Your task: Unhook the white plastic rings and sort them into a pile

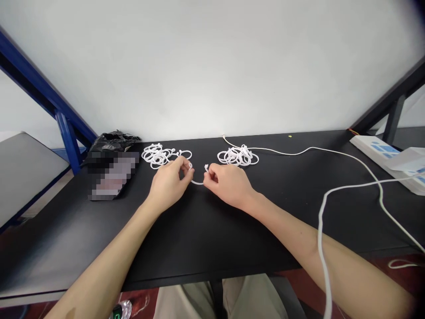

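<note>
A short white elastic cord [198, 183] is stretched in a low curve between my two hands, above the black table. My left hand [171, 179] pinches one end between thumb and fingers, and a small loop pokes out at the fingertips. The other end is pinched in my right hand [229, 181], with a little knotted tip showing above the fingers. Just beyond my left hand lies a pile of white cord loops [156, 155]. Another pile of similar loops [237, 156] rests behind my right hand.
On the left are a black plastic bag [114, 142] and a blurred-out flat object [114, 177]. A white cable [308, 150] runs across the table's right side and over my right forearm. A white and blue box [385, 153] sits at the right. Behind stands a pale wall [212, 66].
</note>
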Demonstrator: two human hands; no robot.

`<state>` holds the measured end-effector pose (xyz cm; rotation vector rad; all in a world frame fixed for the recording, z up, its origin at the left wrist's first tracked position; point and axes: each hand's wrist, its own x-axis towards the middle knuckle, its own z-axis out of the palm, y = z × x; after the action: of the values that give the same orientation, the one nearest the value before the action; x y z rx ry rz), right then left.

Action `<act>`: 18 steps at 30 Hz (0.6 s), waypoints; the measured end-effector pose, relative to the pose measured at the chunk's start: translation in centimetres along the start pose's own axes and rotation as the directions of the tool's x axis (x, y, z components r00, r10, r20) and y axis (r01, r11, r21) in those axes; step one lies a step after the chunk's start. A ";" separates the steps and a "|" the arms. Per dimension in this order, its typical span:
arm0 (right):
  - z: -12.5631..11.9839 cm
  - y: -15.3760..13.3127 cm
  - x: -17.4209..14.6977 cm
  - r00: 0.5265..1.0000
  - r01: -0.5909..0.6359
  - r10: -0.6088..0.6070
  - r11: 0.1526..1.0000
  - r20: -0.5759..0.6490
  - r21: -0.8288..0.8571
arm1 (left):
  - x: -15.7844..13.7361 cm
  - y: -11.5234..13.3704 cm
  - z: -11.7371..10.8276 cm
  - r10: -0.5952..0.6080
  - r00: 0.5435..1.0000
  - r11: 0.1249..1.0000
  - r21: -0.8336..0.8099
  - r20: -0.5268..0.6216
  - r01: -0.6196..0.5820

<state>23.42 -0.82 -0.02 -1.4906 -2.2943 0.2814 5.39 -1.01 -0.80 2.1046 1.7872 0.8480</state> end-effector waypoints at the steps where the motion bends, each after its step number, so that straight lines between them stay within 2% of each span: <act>1: 0.1 0.1 0.0 1.000 -0.002 0.003 1.000 -0.018 0.005 | 0.0 -0.1 -0.1 -0.003 1.000 1.000 -0.005 -0.013 0.003; 4: 0.0 0.7 0.1 0.997 -0.007 0.009 1.000 -0.079 0.027 | 0.1 -0.9 -0.6 0.024 1.000 0.999 -0.027 0.008 -0.023; 6: -0.5 1.7 0.5 0.990 -0.056 0.059 0.998 -0.125 0.026 | 0.1 -1.7 -0.9 0.034 0.999 0.999 0.016 0.022 -0.034; 9: -1.7 3.9 1.5 0.962 -0.212 0.210 0.977 -0.176 0.008 | 0.3 -2.8 -0.4 0.040 0.999 0.979 0.200 0.022 -0.044; 12: -2.7 6.1 2.5 0.900 -0.396 0.372 0.916 -0.226 -0.068 | 0.6 -3.1 0.8 0.088 0.996 0.910 0.406 0.000 -0.081; 15: -3.0 7.2 3.0 0.866 -0.487 0.456 0.862 -0.203 -0.140 | 0.9 -2.7 2.1 0.093 0.994 0.843 0.535 -0.049 -0.052; 18: -3.0 7.3 3.0 0.847 -0.524 0.491 0.836 -0.203 -0.164 | 1.2 -2.5 2.7 0.062 0.996 0.802 0.598 -0.060 -0.014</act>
<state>29.65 4.81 0.66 -2.1478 -1.8132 0.0542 5.05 1.11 -4.00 2.5044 2.2900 0.3909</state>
